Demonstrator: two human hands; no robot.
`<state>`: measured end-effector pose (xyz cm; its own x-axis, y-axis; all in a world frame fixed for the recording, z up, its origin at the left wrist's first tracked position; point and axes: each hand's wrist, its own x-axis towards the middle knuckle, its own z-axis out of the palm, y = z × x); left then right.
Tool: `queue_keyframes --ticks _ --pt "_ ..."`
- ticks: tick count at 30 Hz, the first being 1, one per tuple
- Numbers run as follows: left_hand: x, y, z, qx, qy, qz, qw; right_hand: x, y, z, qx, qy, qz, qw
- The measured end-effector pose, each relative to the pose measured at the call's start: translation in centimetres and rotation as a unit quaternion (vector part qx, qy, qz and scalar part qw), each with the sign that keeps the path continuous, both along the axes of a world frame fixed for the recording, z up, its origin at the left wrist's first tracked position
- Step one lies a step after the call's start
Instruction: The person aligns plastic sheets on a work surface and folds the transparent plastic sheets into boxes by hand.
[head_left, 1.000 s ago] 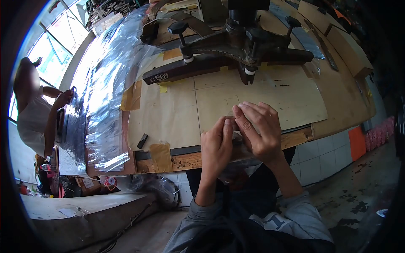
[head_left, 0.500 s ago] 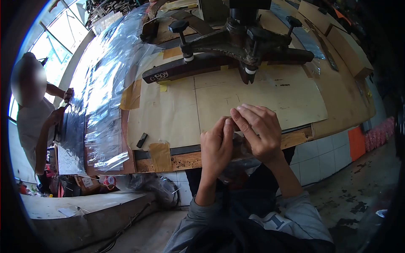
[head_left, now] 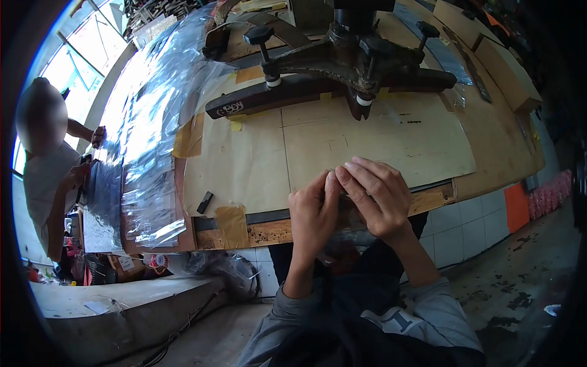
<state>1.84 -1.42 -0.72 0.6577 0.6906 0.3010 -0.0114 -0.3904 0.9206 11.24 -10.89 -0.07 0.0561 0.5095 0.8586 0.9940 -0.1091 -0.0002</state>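
Both hands meet above the front edge of the table. My left hand (head_left: 312,211) is closed, thumb against curled fingers. Beside it my right hand (head_left: 379,199) pinches too, its fingertips touching or nearly touching those of the left. Whatever lies between the fingertips, if anything, is too small or hidden to name. Beyond them a pale sheet (head_left: 244,159) with thin drawn lines covers the table. A dark clamp-like metal frame (head_left: 348,67) with several screw knobs stands over its far part. A small black block (head_left: 205,202) lies on the sheet's near left.
Brown tape (head_left: 232,226) wraps the table's wooden edge (head_left: 269,234). Clear plastic sheeting (head_left: 156,134) covers the left side. Another person (head_left: 52,177) works there with both hands at the sheeting. A cardboard box (head_left: 504,73) sits at the far right.
My right hand has shifted slightly down, its fingers closing a little more. My left hand stays almost in place. The other person's lower hand has moved slightly down and left.
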Motion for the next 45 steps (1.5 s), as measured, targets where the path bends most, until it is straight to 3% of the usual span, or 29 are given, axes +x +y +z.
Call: queue_keyframes --ticks 10,16,20,25,28,31,34,37,41,43,45 --pt "0.0 0.1 -0.1 0.003 0.002 -0.011 1.000 0.2 0.1 -0.1 -0.003 0.019 0.005 1.000" --pt "0.1 -0.1 0.0 0.026 -0.021 -0.046 0.998 1.0 -0.4 0.7 -0.014 0.214 0.007 0.977" --pt "-0.4 -0.1 0.5 0.060 0.032 -0.055 0.996 1.5 -1.7 1.2 -0.073 0.160 -0.027 0.984" --pt "-0.4 -0.4 0.7 0.045 -0.009 -0.054 0.997 1.1 -2.6 1.4 -0.112 0.073 -0.005 0.991" --pt "-0.4 -0.5 0.5 0.068 -0.013 -0.059 0.996 0.9 -2.8 2.1 -0.099 0.080 0.016 0.992" --pt "-0.7 -0.5 0.7 0.104 0.022 -0.066 0.992 0.9 -3.0 2.5 -0.085 0.206 0.041 0.974" --pt "-0.7 -0.7 0.6 0.124 0.022 -0.067 0.990 1.2 -3.5 3.3 -0.175 0.228 0.037 0.957" --pt "-0.7 -0.8 0.9 0.132 0.032 -0.070 0.988 1.1 -3.6 3.9 -0.186 0.170 0.022 0.968" --pt "-0.7 -0.8 1.3 0.090 0.008 -0.117 0.989 1.1 -3.8 3.3 -0.143 0.164 0.018 0.976" --pt "-0.8 -0.8 1.4 0.072 0.034 -0.196 0.977 1.5 -4.3 3.6 -0.115 0.171 0.001 0.978" --pt "-0.8 -0.8 1.2 0.065 0.062 -0.234 0.968 2.8 -4.1 3.6 -0.035 0.130 -0.046 0.990"
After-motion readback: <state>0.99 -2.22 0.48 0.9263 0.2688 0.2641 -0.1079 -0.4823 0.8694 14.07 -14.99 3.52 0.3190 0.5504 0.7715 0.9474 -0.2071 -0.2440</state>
